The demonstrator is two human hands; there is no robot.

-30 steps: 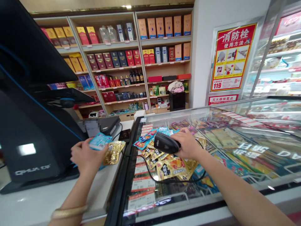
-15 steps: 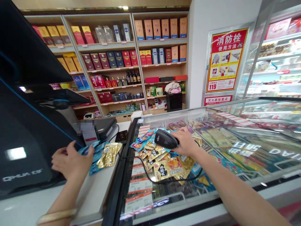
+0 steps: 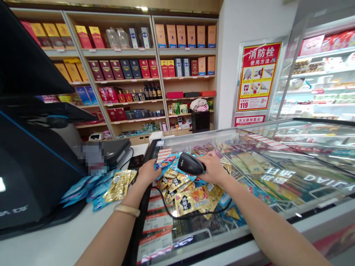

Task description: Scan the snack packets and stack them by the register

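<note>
My left hand [image 3: 148, 173] has just crossed over: a second ago it held a blue packet above the table [image 3: 44, 236], half a second ago it was spread open over the packets there, and now it is at the left edge of the heap on the freezer's glass top [image 3: 159, 242]. The blue packets on the table [image 3: 80, 187] lie in plain view beside the gold packets on the table [image 3: 120, 184], between the dark base of the checkout screen [image 3: 36, 177] and the freezer's edge, with nobody's fingers on them. On the glass, the remaining blue packets [image 3: 169, 162] sit at the heap's far side and the gold packets on the glass [image 3: 191, 199] nearer me. My left fingers are bent down at a blue one, but their tips are hidden, so I cannot tell whether I am pinching it yet. My right hand [image 3: 214, 169] has stayed wrapped around the black scanner [image 3: 191, 163], held over the heap with its head towards my left hand, its cable [image 3: 191, 218] looping across the gold packets. As I judge it, one packet has been set down and I am between packets, the scanner ready beside my left hand.
</note>
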